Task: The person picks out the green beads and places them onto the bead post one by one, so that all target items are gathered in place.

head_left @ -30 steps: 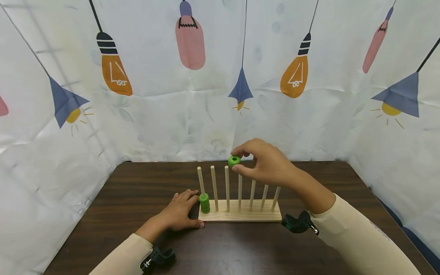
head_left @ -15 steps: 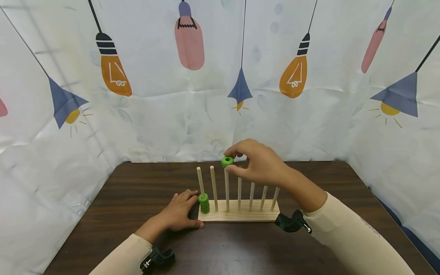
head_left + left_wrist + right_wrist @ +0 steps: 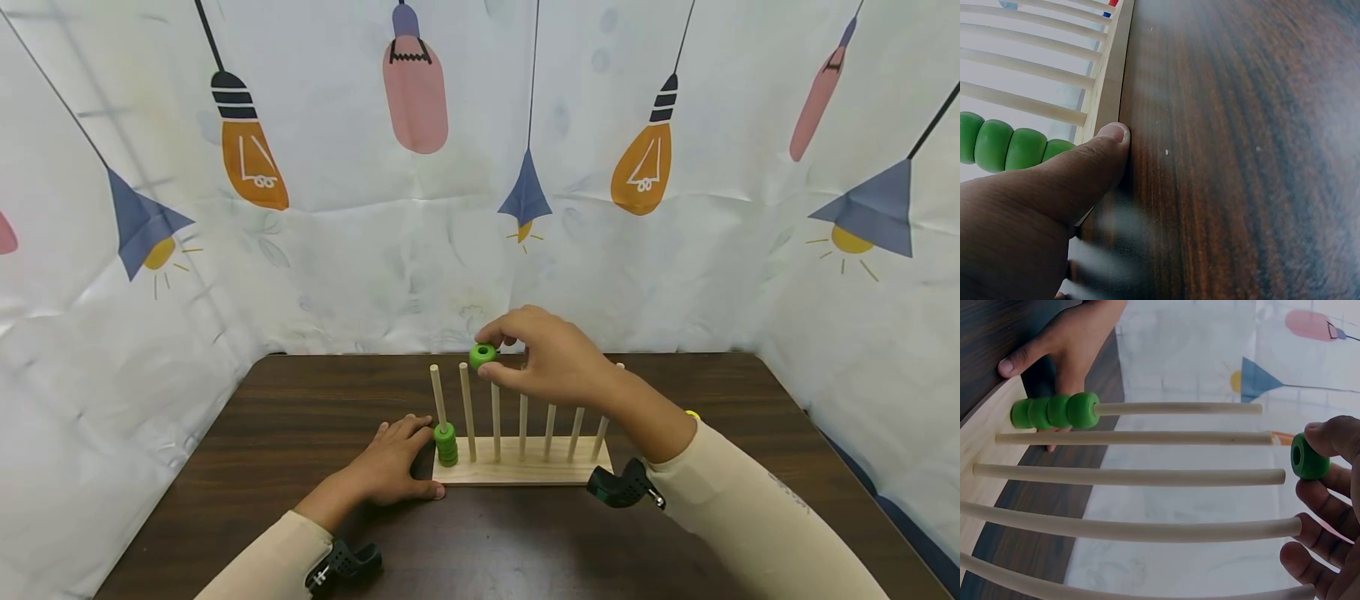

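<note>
A wooden peg stand (image 3: 525, 472) with several upright pegs sits on the table. On its leftmost peg is a stack of several green beads (image 3: 446, 446). My left hand (image 3: 392, 462) holds the stand's left end, thumb along the front edge and fingers towards the back. The left wrist view shows that thumb (image 3: 1100, 150) against the base. My right hand (image 3: 558, 354) pinches another green bead (image 3: 482, 356) between thumb and finger, above the stand, between the second and third pegs in the head view. In the right wrist view this bead (image 3: 1311, 456) is apart from the peg tips, hole facing them.
The dark wooden table (image 3: 300, 408) extends around the stand. A yellow thing (image 3: 693, 414) shows partly behind my right forearm. Small red and blue things (image 3: 1109, 9) lie beyond the stand in the left wrist view. A printed curtain (image 3: 360, 275) hangs behind the table.
My right hand has moved left with the green bead, from near the fourth peg to between the second and third. The yellow thing has come into sight. My left hand has stayed in place.
</note>
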### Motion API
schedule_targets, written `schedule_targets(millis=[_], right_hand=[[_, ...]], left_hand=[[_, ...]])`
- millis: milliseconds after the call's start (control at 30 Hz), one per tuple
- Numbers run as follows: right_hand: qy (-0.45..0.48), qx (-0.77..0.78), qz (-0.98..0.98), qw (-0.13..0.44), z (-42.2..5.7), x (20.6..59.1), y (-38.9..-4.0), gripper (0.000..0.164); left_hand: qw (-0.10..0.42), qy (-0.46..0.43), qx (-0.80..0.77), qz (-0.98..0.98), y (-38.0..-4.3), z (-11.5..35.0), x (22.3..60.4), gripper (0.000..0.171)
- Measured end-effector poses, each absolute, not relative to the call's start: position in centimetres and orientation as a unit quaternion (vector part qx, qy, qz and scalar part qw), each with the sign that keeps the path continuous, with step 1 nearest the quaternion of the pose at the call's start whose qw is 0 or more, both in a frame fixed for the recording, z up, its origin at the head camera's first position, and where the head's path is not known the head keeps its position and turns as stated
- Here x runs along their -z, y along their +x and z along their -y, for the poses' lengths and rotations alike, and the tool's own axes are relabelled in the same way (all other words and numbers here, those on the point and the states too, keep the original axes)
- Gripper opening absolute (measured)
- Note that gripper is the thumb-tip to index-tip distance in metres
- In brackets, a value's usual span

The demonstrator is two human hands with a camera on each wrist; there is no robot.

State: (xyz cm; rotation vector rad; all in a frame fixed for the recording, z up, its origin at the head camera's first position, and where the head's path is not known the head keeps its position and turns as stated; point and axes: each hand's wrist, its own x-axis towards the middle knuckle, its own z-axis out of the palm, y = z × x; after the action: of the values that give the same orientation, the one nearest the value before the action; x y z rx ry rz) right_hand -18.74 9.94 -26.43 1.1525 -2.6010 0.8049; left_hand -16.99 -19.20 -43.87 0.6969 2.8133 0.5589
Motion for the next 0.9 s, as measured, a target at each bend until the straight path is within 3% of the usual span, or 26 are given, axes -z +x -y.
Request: schedule_targets(millis=[900], right_hand=[[0.398,-0.273,0.871,0.094,-8.0,26.4,-19.3,0.029]], left_hand=[[0.098,0.232,-0.186,-0.95,-16.9,19.1,43.7,0.094]])
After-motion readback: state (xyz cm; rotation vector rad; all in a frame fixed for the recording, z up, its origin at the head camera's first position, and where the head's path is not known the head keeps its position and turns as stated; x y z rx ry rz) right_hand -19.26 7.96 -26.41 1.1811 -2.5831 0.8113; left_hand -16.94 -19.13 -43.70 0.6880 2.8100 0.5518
